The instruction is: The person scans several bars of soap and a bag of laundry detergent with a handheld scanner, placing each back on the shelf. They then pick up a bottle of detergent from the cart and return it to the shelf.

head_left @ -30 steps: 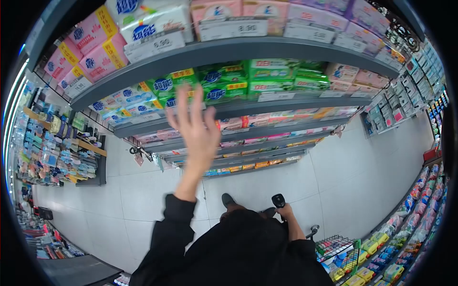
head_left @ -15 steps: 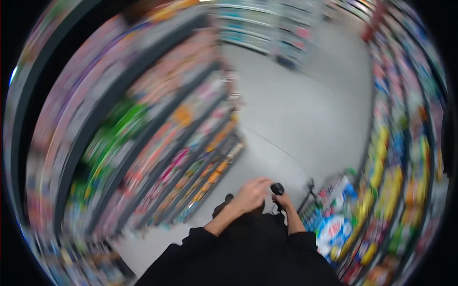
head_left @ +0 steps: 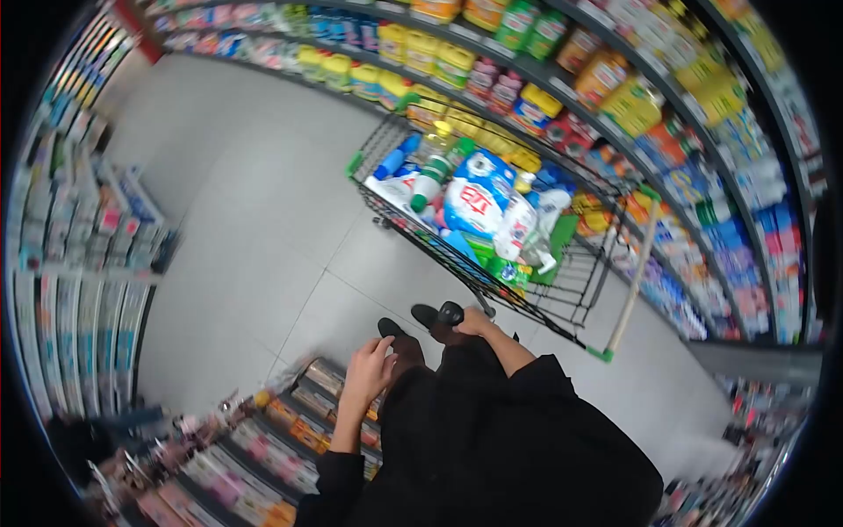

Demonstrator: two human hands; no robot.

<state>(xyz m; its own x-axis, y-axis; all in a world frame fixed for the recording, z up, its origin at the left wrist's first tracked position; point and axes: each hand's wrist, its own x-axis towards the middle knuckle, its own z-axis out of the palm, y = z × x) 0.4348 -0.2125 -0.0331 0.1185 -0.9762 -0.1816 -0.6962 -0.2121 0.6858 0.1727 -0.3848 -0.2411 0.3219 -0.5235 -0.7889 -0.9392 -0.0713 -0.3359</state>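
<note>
Grey floor tiles [head_left: 237, 202] fill the middle of the view. Long shelving [head_left: 505, 60] curves across the top and right, stocked with yellow, orange, green and blue containers. Lower shelving [head_left: 263, 452] with pink and orange packs stands at the bottom, by the person's left arm. Beyond the feet, a black wire cart [head_left: 439, 249] with green corners and a pale handle [head_left: 634, 279] lies at a slant beside the long shelving. The person wears a black top [head_left: 500, 439].

Among the goods in the cart, a large blue-and-white pack [head_left: 477, 198] is easiest to pick out; a green bottle [head_left: 430, 181] with a white label leans just beside it, and green packets [head_left: 507, 270] lie nearer the person.

The left hand [head_left: 369, 371] hovers over the left leg, its fingers loosely bent and close together; whether the thumb meets them cannot be told. The right hand [head_left: 475, 321] wraps a black handheld device [head_left: 451, 314], held above one dark shoe [head_left: 425, 314], on the person's side of the cart; the fingertips are too small to make out.
</note>
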